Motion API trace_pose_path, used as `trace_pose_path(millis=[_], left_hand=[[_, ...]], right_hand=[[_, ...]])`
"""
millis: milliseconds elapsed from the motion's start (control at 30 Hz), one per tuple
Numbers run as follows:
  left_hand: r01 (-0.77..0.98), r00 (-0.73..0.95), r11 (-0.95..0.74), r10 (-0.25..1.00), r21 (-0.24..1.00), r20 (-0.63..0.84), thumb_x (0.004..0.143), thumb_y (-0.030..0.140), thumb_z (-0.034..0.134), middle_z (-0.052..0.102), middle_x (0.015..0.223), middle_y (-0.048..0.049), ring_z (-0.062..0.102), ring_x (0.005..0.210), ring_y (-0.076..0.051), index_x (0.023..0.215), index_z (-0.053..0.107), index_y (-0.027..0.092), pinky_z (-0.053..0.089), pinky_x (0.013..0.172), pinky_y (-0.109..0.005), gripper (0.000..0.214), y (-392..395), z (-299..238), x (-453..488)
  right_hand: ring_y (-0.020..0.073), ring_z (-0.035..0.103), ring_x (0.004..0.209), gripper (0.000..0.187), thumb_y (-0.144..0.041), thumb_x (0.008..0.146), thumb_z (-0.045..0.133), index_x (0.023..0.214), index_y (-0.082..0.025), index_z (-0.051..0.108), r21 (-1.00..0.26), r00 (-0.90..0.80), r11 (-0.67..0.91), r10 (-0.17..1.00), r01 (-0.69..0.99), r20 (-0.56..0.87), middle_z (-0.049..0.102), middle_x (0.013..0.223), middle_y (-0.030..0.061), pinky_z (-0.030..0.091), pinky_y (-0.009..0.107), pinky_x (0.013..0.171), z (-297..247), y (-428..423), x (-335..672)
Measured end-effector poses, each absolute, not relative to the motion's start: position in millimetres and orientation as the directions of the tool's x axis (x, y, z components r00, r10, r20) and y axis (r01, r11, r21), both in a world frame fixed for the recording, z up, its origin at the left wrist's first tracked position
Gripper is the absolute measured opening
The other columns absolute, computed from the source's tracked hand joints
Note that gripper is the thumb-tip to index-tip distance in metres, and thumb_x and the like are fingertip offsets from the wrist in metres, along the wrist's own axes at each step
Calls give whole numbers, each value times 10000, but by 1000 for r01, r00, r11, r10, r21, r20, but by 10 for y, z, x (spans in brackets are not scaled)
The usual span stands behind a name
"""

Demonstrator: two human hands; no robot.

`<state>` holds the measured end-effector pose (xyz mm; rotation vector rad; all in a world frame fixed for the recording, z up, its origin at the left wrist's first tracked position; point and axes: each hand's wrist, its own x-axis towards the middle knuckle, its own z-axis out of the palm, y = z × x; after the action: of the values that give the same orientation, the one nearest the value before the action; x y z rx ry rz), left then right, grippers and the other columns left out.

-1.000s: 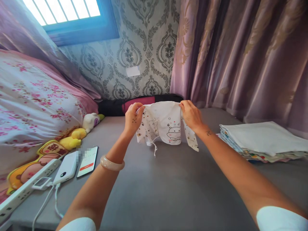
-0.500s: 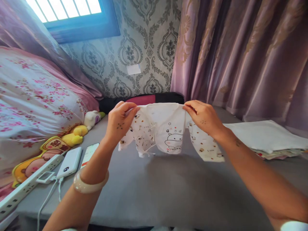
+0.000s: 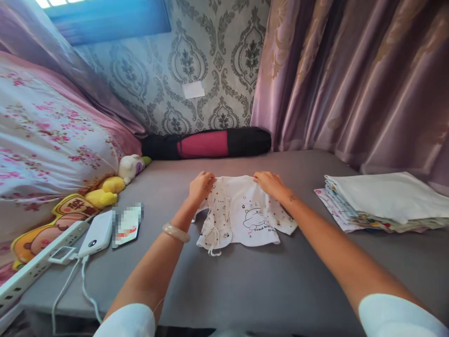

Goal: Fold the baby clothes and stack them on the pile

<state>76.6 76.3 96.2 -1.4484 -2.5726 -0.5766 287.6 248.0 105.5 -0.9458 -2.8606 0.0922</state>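
Note:
A small white baby shirt (image 3: 242,215) lies spread on the grey sheet, its collar edge toward the wall. It has a cartoon animal print on one front half, small brown figures on the other half and the sleeves, and tie strings at the lower left. My left hand (image 3: 202,188) is closed on the shirt's left shoulder. At the opposite shoulder, my right hand (image 3: 271,184) pinches the cloth. Both forearms partly cover the sleeves.
Right of the shirt is a stack of folded cloths (image 3: 386,199). On the left lie a phone (image 3: 128,224), a white power bank (image 3: 96,234) with cables, a power strip (image 3: 42,257) and plush toys (image 3: 105,189). A black and red long bag (image 3: 206,143) rests against the wall.
The shirt has come down from being held up in the air and now lies flat on the sheet. Both hands moved down and forward with it, still gripping the shoulders.

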Motion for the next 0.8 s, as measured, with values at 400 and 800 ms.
trace_pose_path(millis=[400, 800], left_hand=[[862, -494, 466, 860, 202, 124, 977, 314, 371, 608, 1128, -91, 610, 1001, -203, 1099, 615, 214, 422, 767, -277, 291, 998, 448, 629], [865, -480, 448, 871, 226, 110, 946, 412, 416, 668, 1076, -65, 634, 970, -226, 1067, 688, 262, 407, 719, -276, 333, 1149, 378, 476]], right_hand=[[224, 581, 1026, 338, -269, 1008, 296, 1124, -184, 602, -81, -811, 809, 584, 582, 7, 616, 1151, 123, 381, 299, 801, 518, 2607, 2651], [229, 567, 1084, 290, -265, 996, 328, 1094, -208, 595, -142, -816, 807, 578, 574, -14, 620, 1153, 98, 386, 309, 827, 369, 2799, 2515]])
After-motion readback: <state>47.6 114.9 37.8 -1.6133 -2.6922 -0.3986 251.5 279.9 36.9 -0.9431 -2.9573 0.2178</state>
